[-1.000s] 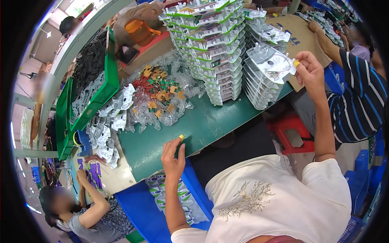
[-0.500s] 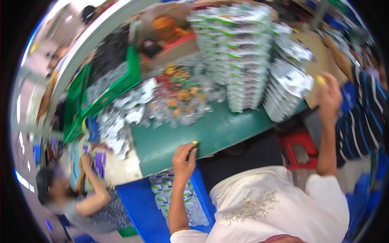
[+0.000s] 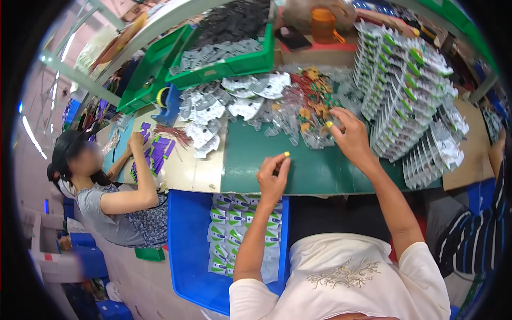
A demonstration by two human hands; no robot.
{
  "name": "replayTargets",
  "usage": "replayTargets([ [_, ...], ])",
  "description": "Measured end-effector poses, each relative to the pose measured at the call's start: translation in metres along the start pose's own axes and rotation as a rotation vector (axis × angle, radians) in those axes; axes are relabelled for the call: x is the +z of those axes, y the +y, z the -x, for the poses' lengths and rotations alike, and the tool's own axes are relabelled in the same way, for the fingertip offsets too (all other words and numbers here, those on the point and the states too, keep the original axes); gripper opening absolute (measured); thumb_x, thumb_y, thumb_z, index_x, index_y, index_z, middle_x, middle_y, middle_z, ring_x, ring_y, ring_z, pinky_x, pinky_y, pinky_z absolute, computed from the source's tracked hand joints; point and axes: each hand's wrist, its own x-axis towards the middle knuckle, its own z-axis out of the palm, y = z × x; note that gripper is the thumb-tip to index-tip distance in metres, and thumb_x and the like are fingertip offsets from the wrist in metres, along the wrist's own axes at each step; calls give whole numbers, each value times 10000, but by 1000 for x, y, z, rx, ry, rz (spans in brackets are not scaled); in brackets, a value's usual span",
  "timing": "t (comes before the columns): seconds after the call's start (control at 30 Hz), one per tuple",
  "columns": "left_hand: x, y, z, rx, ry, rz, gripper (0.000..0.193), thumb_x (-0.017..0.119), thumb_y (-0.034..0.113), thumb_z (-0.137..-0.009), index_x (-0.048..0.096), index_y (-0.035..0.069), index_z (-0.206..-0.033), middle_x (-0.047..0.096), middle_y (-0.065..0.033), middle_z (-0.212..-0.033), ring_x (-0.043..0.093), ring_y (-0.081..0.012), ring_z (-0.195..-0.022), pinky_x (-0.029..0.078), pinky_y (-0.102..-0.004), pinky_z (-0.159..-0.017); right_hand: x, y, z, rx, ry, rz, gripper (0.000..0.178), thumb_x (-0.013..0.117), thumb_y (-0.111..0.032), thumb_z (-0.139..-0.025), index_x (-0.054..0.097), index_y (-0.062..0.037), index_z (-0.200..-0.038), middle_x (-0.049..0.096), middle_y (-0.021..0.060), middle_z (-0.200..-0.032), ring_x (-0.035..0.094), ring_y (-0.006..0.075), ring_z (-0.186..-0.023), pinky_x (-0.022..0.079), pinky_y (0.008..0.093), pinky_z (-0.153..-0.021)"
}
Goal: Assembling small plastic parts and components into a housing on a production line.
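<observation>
My right hand reaches over a pile of small parts, its fingers bent and apart, with a yellow cover on the thumb tip. Orange pieces with red and green wires and clear plastic pieces make up that pile. Above the bare green table top, my left hand is held near the front edge. Its yellow-tipped index finger stands apart from the thumb, and I see nothing between them. Nearest to the right forearm rise tall stacks of nested white and green plastic shells.
White shells lie loose left of the pile, before a green crate of grey and black parts. A blue bin holding green-and-white pieces stands below the table. A co-worker handles purple parts at left; another person's striped sleeve shows at right.
My right hand has come from beside the stacks at far right, leftward to the parts pile. The left hand stays near the table's front edge. The whole view has turned.
</observation>
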Motion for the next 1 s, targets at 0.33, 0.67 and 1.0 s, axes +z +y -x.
replayTargets([
  [0.33,0,2,12,-66,29,67,122,736,72,-859,730,26,-972,659,-75,-762,616,-141,-616,490,-269,-581,33,30,-46,110,-135,-63,157,648,-98,-838,719,24,-905,693,132,-692,660,201,-581,507,347,-554],
  [0.67,2,3,1,-46,35,91,125,730,69,-863,729,21,-979,669,-76,-769,622,-150,-624,494,-276,-584,37,-26,-99,162,185,-730,110,634,-85,-945,661,21,-957,633,-41,-761,537,0,-657,438,172,-576],
  [1.0,4,1,17,-71,8,32,136,733,86,-866,731,19,-984,672,-90,-789,611,-152,-619,493,-280,-583,13,-33,-24,0,206,-368,35,634,-41,-871,633,-8,-860,615,1,-740,553,29,-647,448,214,-571],
])
